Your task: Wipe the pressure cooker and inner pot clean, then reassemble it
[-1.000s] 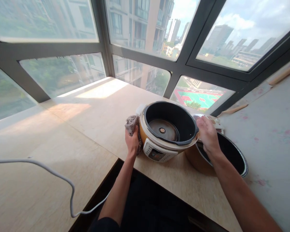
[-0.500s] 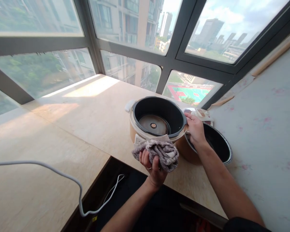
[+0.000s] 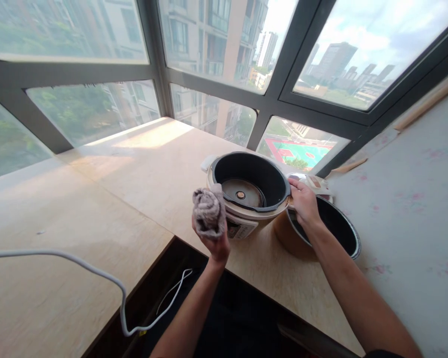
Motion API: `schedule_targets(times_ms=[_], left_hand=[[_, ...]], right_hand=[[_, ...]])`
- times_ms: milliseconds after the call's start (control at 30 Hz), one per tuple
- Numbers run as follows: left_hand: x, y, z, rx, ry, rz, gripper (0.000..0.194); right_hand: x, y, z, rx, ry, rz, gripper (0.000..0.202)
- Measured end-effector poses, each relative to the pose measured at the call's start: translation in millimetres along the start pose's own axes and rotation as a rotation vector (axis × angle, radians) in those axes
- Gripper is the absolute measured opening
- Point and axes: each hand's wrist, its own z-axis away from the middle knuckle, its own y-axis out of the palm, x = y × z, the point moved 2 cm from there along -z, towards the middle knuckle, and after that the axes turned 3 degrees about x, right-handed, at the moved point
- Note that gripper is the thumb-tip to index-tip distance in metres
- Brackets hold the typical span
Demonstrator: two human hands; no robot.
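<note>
A bunched grey-brown cloth (image 3: 209,213) is gripped in my left hand (image 3: 217,247), held up at the front left side of the cooker. The electric cooker (image 3: 259,215) stands with no lid on, its dark inside and round heating plate showing, and a control panel faces me. My right hand (image 3: 305,203) is closed on the handle at the cooker's right rim. Just to the right sits the inner pot (image 3: 341,223), dark inside and brownish outside, partly hidden behind my right forearm. Behind it lies a whitish lid (image 3: 319,185), mostly covered.
A pale countertop (image 3: 134,189) runs along the windows. At its front, a dark recess (image 3: 239,318) opens below the edge. A white cable (image 3: 78,266) crosses the left side and hangs into the recess. The papered wall (image 3: 406,238) bounds the right.
My left hand has moved left with the cloth and turned upright, uncovering the control panel. The right hand keeps its hold on the handle. The view has shifted slightly.
</note>
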Motion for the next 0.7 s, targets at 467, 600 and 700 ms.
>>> schedule_targets(times_ms=[467, 600, 700], left_hand=[[87.5, 58.0, -154.6, 0.569, -0.705, 0.193, 0.044], [107.2, 66.5, -165.5, 0.679, -0.749, 0.137, 0.044], [108.6, 62.7, -165.8, 0.682, -0.742, 0.109, 0.047]], right_hand=[[9.3, -9.1, -5.5, 0.036, -0.057, 0.134, 0.037], [8.5, -9.3, -7.9, 0.074, -0.055, 0.144, 0.038], [9.2, -7.3, -11.8, 0.106, -0.047, 0.12, 0.038]])
